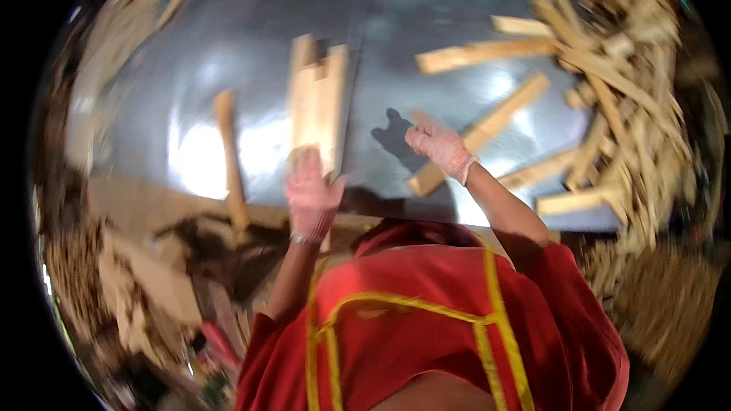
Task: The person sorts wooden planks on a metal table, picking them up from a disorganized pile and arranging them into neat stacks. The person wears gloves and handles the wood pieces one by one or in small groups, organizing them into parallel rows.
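Observation:
Both my hands wear pale pinkish knit gloves, blurred a little by motion. My left hand [311, 190] lies with fingers stretched and thumb apart over the near end of a bundle of light wooden strips [318, 106]. Those strips lie side by side, pointing away from me, their far ends uneven. To the right, my right hand [442, 144] is above the metal table [304, 0], its fingers pointing left and apart, with nothing seen in them. Its shadow falls just left of it. A single wooden strip [502, 118] slants past that hand, partly behind it.
One wooden strip [230, 160] lies left of the bundle, reaching over the table's near edge. A tangled heap of wooden strips [617, 91] covers the right side, some jutting inward. More wood [145, 53] lies at the far left. Wood scraps [148, 281] lie below the left edge.

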Action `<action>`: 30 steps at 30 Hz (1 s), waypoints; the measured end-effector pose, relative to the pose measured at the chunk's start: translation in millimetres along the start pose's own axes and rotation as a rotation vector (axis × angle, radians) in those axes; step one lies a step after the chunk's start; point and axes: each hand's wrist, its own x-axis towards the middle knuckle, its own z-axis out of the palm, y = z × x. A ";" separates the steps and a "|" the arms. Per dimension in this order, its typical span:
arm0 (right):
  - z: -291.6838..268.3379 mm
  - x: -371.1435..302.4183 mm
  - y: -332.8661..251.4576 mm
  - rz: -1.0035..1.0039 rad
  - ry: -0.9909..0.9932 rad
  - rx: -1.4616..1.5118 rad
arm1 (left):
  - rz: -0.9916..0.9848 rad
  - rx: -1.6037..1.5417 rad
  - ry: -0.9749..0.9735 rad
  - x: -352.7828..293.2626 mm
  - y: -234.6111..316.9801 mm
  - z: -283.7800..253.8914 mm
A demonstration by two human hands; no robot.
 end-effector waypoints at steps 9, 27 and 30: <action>-333.6 -231.8 93.7 0.249 1.612 -0.566 | 0.566 -0.089 -0.211 -8.6 172.1 76.7; -137.7 -96.1 49.6 -0.034 0.532 0.587 | -0.263 -1.117 -0.465 8.0 136.5 30.1; -42.2 -53.7 -5.4 -0.025 0.272 0.405 | -0.278 -0.999 -0.270 -35.5 106.0 66.3</action>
